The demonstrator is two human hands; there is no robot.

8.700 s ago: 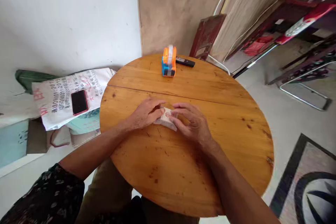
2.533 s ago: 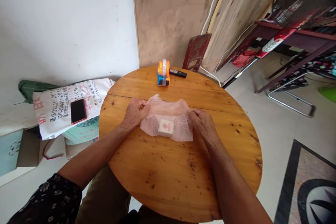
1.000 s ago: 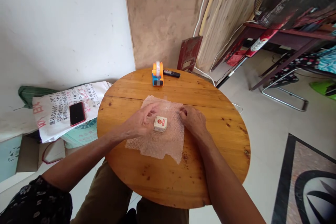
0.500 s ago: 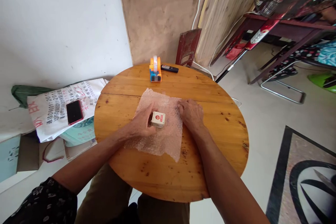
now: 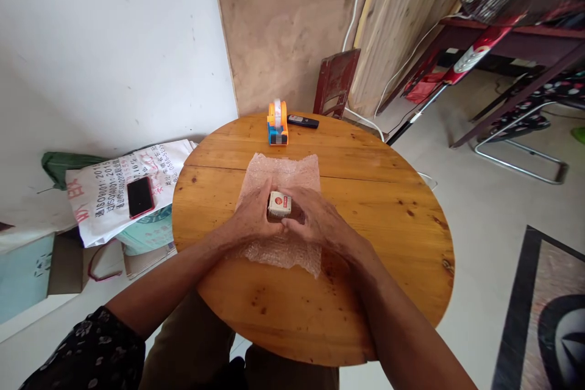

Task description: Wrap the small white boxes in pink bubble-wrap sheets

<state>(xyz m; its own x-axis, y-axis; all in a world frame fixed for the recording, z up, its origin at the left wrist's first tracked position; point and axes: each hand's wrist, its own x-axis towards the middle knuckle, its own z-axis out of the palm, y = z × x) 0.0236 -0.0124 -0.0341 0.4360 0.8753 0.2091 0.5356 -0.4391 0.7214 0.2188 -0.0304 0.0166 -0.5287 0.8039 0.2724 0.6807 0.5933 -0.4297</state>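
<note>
Both hands are pinching one item on the wrap: left hand [image 5: 253, 220] and right hand [image 5: 316, 223] are closed on the small cardboard box [image 5: 279, 204] from either side, and it sits between their fingertips on the bubble wrap sheet [image 5: 286, 170]. Box is rigid, squarish, white with a red label. The wrap is thin, pinkish-clear, dimpled and flat under both hands on the round varnished wood worktop [image 5: 375, 195]. Judged: a light, square grip is needed because the wrap is slippery. Beyond the hands: orange-blue tape dispenser [image 5: 277, 124], dark slim remote [image 5: 302, 122].
</note>
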